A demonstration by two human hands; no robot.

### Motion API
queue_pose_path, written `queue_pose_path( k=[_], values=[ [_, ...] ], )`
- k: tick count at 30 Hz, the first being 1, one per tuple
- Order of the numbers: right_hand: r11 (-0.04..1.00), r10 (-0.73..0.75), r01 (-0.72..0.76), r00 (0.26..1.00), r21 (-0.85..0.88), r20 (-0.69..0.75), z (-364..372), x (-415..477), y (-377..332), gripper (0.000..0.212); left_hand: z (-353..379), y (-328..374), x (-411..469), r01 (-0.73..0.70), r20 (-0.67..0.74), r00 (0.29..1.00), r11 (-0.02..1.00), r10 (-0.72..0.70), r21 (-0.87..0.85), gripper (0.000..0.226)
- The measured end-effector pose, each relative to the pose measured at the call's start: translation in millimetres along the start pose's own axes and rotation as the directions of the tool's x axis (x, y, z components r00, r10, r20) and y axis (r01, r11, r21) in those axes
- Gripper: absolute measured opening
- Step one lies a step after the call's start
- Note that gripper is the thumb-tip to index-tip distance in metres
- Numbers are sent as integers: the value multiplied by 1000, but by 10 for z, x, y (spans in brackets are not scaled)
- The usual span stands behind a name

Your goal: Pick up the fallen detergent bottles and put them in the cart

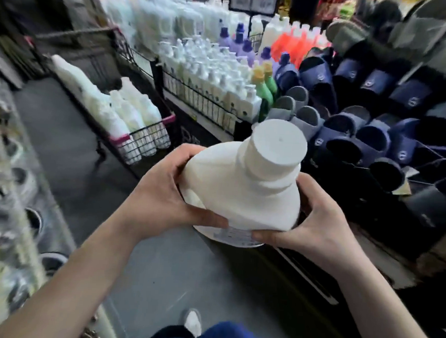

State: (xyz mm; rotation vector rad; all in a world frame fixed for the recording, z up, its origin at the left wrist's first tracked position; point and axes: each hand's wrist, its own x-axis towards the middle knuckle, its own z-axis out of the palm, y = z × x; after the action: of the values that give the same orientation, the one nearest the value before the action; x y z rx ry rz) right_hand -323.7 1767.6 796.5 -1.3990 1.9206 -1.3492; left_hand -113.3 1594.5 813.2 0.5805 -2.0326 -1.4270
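White capped detergent bottle held aloft, cap up; other white bottles lying in wire cart

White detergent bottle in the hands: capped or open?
Capped: a wide white cap sits on the bottle, which the left hand and right hand grip.

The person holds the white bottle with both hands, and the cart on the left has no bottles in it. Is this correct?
Not quite. The left hand and right hand do hold the white bottle, but the cart is not empty: the head view shows several other white bottles lying in it.
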Motion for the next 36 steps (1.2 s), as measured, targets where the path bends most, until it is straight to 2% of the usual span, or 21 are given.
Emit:
queue_pose_path(
  k=[5,11,19,25,32,36],
  values=[
    [999,-32,30,991,12,132,830,911,-190,90,-1004,-356,162,61,-138,989,991,-44,120,92],
    [995,-89,74,945,60,316,1719,1977,-367,89,-1979,-703,329,145,-309,946,983,-103,116,89],
    [986,-145,85,866,145,478,3056,3549,-304,90,-3311,-1443,888,286,-476,856,951,-199,116,90],
    [979,-178,102,853,178,490,4024,4991,-282,92,-4502,-2009,1843,369,-477,838,919,-264,138,88],
    [984,-176,133,859,122,482,4652,6548,-542,96,-5585,-2447,2953,405,-497,823,898,-277,171,92],
    [985,-161,117,893,128,420,4914,7092,-560,94,-6152,-2622,3535,366,-442,863,906,-245,214,93]
  ],
)
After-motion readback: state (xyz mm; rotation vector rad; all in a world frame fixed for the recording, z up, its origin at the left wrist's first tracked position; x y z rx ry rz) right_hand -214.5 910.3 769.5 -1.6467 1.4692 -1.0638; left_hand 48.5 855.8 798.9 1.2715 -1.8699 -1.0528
